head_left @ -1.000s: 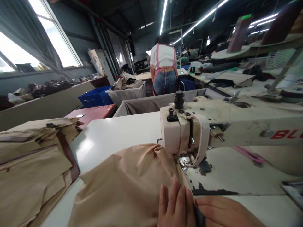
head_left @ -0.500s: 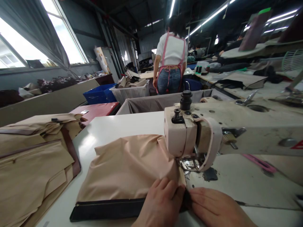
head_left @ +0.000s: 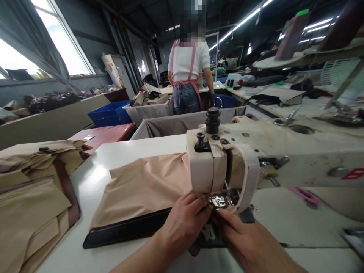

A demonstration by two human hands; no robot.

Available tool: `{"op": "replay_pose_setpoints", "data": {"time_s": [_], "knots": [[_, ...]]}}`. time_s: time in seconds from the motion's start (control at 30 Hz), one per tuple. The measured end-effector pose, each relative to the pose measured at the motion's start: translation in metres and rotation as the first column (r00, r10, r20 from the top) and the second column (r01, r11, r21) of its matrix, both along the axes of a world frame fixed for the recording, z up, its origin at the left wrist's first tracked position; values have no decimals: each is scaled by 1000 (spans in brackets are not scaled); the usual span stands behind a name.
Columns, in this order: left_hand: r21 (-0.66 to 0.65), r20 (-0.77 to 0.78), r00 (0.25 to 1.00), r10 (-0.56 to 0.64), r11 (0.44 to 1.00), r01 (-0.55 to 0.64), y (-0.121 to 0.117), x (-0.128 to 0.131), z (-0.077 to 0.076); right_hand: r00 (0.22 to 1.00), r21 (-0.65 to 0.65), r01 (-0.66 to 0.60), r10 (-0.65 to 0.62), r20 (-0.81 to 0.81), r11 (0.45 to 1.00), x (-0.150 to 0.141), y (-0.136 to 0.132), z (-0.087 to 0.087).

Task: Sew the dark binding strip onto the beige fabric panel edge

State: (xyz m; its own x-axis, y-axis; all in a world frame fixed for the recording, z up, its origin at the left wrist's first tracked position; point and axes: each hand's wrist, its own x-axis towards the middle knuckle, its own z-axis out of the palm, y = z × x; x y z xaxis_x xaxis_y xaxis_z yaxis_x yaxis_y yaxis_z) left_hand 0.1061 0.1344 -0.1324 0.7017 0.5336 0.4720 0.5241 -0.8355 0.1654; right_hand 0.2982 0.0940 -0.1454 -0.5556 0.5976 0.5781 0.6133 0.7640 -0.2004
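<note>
A tan fabric piece (head_left: pixel 142 185) with a black band (head_left: pixel 127 227) along its near edge lies on the white table of a sewing machine (head_left: pixel 204 163). My left hand (head_left: pixel 184 220) is closed on the band's right end, its fingertips close beside the presser foot (head_left: pixel 218 201). Just in front of the foot, my right hand (head_left: pixel 241 235) has its fingers closed at the same corner. The fabric edge between the hands is mostly hidden by my fingers. Loose folds of the tan fabric rise against the left side of the machine head.
Stacked tan pieces (head_left: pixel 31 212) lie at the left. Pink thread snips (head_left: pixel 305 196) rest behind the machine arm's near side. Beyond the table are a grey cloth-lined bin (head_left: pixel 170 125), a blue crate (head_left: pixel 109 113) and a person in a pink apron (head_left: pixel 186 72), back turned.
Both hands have moved forward to the presser foot, taking the band's right end with them. The band now slants upward to the right. The person ahead has shifted stance, and the view has turned slightly.
</note>
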Motion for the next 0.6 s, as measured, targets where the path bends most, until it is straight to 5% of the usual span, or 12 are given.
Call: {"op": "replay_pose_setpoints", "data": {"time_s": [0.17, 0.37, 0.6], "knots": [[-55, -28, 990, -137, 989, 135, 15, -11, 4, 998, -14, -5, 6, 56, 1000, 7, -5, 0], [-223, 91, 992, -82, 970, 101, 5, -9, -1, 997, -44, 0, 4, 82, 999, 10, -6, -6], [-42, 84, 993, -83, 995, 87, 1, -3, -13, 997, -27, 13, -11, 72, 1000, 7, -5, -6]]}}
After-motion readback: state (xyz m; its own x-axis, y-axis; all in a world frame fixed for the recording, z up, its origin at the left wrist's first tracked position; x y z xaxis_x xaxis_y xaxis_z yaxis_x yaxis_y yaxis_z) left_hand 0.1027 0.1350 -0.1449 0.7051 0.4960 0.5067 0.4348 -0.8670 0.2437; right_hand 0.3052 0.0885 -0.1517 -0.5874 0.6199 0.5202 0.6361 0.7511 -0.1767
